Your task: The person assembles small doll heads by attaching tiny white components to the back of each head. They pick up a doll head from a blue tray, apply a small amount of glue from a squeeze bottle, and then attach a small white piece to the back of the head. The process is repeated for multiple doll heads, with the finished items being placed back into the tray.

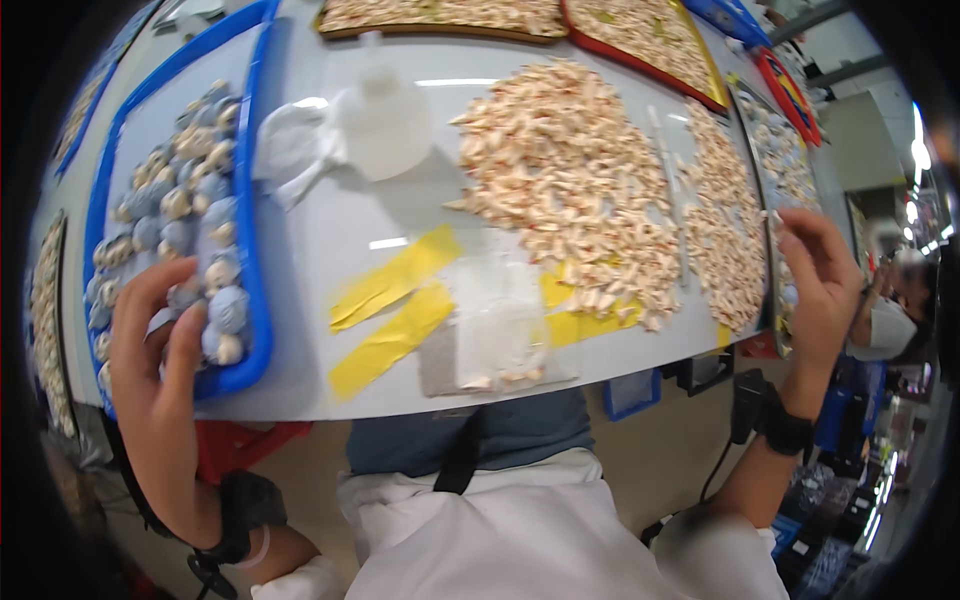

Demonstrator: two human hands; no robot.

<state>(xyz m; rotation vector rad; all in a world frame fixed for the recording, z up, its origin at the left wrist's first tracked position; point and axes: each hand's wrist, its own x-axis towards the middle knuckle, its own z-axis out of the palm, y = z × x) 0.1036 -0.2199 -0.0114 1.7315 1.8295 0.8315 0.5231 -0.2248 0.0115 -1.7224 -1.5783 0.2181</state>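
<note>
My left hand (160, 350) reaches over the near left corner of a blue-rimmed tray (262, 300), fingers curved, with thumb and index tips apart. Several small round figures (228, 308) in light blue and cream lie in this tray, some right beside the fingertips. Whether one touches the hand is hard to see. At the far right, my right hand (822, 285) is raised by the table's edge, its thumb and fingers pinching a small whitish piece (775, 216). Close to it lies a band of small cream pieces (722, 215) with reddish marks.
A large heap of cream pieces (570, 165) covers the table's middle. Left of it are a translucent bottle (385, 125) and a crumpled white cloth (295, 150). Yellow tape strips (390, 340) and a clear plastic bag (500, 335) lie near the front edge. Filled trays (440, 32) line the back.
</note>
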